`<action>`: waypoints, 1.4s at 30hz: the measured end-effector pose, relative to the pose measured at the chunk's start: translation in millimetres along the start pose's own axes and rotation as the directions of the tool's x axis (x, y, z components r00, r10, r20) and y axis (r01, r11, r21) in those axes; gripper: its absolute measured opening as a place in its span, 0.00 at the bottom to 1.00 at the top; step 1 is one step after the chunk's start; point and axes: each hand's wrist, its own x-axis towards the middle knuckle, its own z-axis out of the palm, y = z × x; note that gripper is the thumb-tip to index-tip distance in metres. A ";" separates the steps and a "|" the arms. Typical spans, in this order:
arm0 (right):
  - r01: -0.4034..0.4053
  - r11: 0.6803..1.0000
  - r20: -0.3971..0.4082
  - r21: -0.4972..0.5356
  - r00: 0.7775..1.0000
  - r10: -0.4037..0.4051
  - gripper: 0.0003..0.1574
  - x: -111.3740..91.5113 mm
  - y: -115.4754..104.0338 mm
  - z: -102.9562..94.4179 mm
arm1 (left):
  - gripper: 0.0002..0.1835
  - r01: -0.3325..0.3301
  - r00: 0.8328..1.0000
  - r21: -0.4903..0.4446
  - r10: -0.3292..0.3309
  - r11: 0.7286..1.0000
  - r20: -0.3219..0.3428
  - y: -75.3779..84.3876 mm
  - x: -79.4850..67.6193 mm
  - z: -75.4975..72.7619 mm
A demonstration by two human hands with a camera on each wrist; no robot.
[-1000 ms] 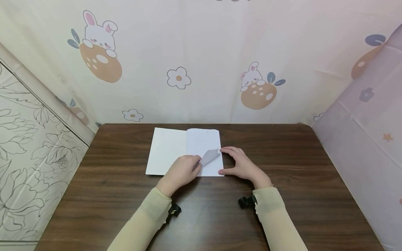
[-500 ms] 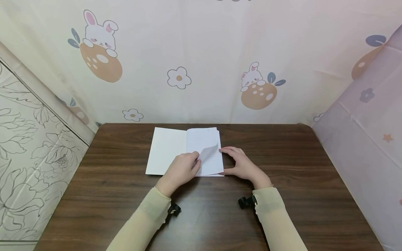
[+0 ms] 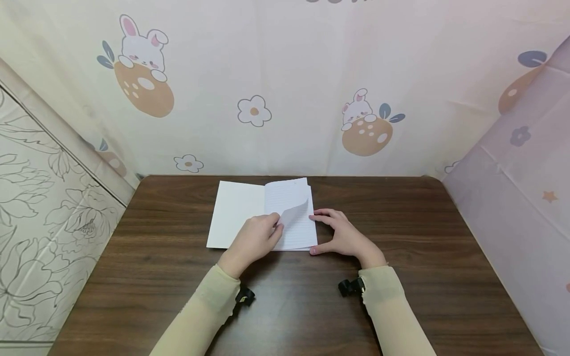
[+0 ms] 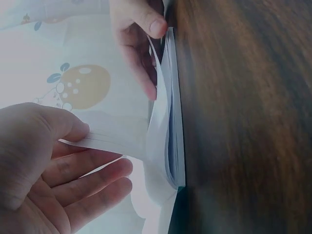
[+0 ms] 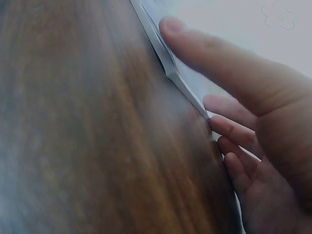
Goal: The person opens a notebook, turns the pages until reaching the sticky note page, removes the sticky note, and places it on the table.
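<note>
An open notebook [image 3: 238, 212] lies on the wooden table, its blank white side to the left and lined pages to the right. My left hand [image 3: 256, 240] pinches a lined page [image 4: 107, 144] between thumb and index finger, and this page curves up off the stack. The other fingers of that hand spread loosely below it in the left wrist view. At the notebook's right edge is my right hand [image 3: 345, 235], fingertips against the edge and thumb at the near right corner. In the right wrist view, the thumb [image 5: 214, 58] extends over the pages.
The dark wooden table [image 3: 423, 237] runs back to a patterned curtain [image 3: 303, 118] with bunnies and flowers. Another curtain [image 3: 525, 168] borders the right side, and a flower-printed panel [image 3: 44, 222] the left. Black wrist cameras [image 3: 349, 287] sit at the sleeves.
My left hand has shifted slightly left and up, drawing the pinched page higher off the stack. My right hand stays at the notebook's right edge, its fingers and thumb shifting only a little.
</note>
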 end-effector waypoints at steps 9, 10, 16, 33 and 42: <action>0.007 1.000 0.002 -0.012 1.000 -0.007 0.54 -0.9 0.4 -0.4 | 0.12 0.015 0.999 -0.027 -0.016 1.000 -0.037 -1.1 0.2 -12.2; 0.009 1.000 0.001 -0.012 1.000 -0.009 0.52 -0.9 0.4 -0.5 | 0.12 0.018 0.999 -0.027 -0.019 0.999 -0.044 -1.8 0.2 -13.9; 0.013 1.000 0.002 0.000 1.000 -0.013 0.49 -1.5 0.4 -0.3 | 0.11 0.037 0.995 -0.048 -0.042 0.998 -0.094 -9.8 -0.4 -25.4; 0.013 1.000 0.003 0.025 1.000 -0.013 0.50 -4.0 -1.0 0.4 | 0.07 0.166 0.984 -0.257 -0.179 0.952 -0.027 -70.4 -15.8 -52.3; -0.008 0.999 0.007 0.031 1.000 0.008 0.50 -3.8 -0.8 0.8 | 0.05 0.241 0.964 -0.265 -0.261 0.934 -0.042 -94.9 -29.4 -57.2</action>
